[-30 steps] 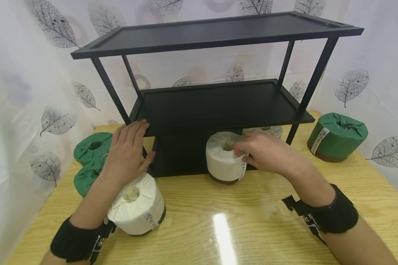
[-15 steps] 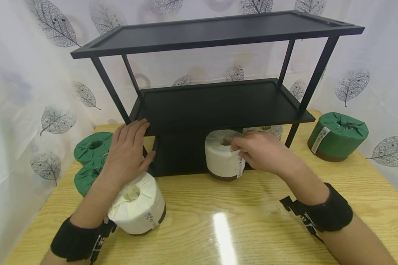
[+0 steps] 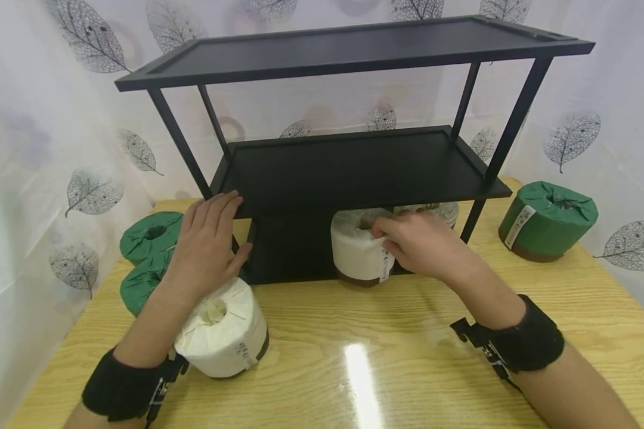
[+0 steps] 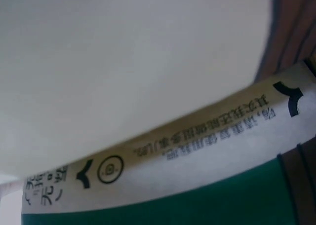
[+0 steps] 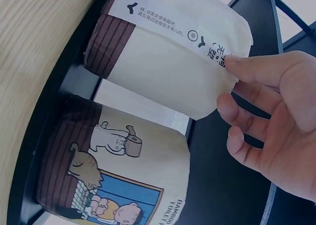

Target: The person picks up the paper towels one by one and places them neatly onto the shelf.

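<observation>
A black three-tier shelf (image 3: 354, 173) stands on the wooden table (image 3: 408, 357). My right hand (image 3: 402, 238) touches a white-wrapped paper roll (image 3: 354, 250) on the bottom tier with nearly straight fingers. The right wrist view shows a fingertip (image 5: 234, 62) on that white roll (image 5: 168, 52), and a cartoon-printed roll (image 5: 113, 175) beside it. My left hand (image 3: 211, 229) lies flat against the shelf's front left upright and middle-tier corner. Under my left forearm sits another white roll (image 3: 222, 336). The left wrist view shows only a white wrapper (image 4: 123, 62) and its printed label, very close.
Two green-wrapped rolls (image 3: 150, 235) (image 3: 142, 283) lie at the table's left edge, and a third green roll (image 3: 547, 220) stands right of the shelf. Another pale roll (image 3: 429, 210) sits deeper under the middle tier. Leaf-patterned white curtains (image 3: 59, 149) close in three sides.
My right hand has moved the white roll away from me, farther in on the bottom tier. The left hand has stayed put.
</observation>
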### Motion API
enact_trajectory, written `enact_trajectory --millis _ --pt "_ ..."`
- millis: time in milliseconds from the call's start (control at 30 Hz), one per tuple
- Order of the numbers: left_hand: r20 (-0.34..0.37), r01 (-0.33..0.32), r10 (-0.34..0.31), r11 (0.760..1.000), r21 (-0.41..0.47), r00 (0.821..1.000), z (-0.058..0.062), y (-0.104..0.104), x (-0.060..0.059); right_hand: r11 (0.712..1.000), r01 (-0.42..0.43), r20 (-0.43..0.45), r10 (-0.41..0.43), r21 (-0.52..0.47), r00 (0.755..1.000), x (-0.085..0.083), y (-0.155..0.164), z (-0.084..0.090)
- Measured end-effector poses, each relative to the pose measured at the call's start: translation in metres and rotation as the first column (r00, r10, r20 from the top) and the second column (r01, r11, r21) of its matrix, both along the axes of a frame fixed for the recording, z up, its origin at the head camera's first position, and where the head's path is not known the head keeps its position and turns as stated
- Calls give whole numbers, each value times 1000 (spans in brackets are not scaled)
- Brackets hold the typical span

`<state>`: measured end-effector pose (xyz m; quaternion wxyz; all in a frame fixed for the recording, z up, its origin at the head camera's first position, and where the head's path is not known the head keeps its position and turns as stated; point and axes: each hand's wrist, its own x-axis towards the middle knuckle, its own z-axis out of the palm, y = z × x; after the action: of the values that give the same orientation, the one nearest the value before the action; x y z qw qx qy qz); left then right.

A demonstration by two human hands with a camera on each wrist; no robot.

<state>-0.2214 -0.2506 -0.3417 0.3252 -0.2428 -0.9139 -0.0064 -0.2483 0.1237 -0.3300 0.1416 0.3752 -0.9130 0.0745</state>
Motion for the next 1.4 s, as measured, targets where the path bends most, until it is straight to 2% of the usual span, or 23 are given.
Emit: enact_trajectory --millis 533,767,967,1167,1400 --pt "13 -8 8 1000 -11 1000 2 0 -1 995 88 -27 -90 -56 996 -9 -4 -14" --pt "21 -15 16 1000 -11 1000 3 2 -1 993 99 6 -98 -71 995 -13 -3 -16" --pt "19 -5 5 1000 -5 1000 2 1 0 997 -15 -9 14 -78 1000 -16 3 -10" --pt "29 -12 12 1000 -5 1000 1 1 0 983 -172 -8 172 -61 985 -17 9 -4" --pt "15 -4 4 1000 -3 1000 1 1 0 976 -215 95 218 -35 971 -16 11 -4"
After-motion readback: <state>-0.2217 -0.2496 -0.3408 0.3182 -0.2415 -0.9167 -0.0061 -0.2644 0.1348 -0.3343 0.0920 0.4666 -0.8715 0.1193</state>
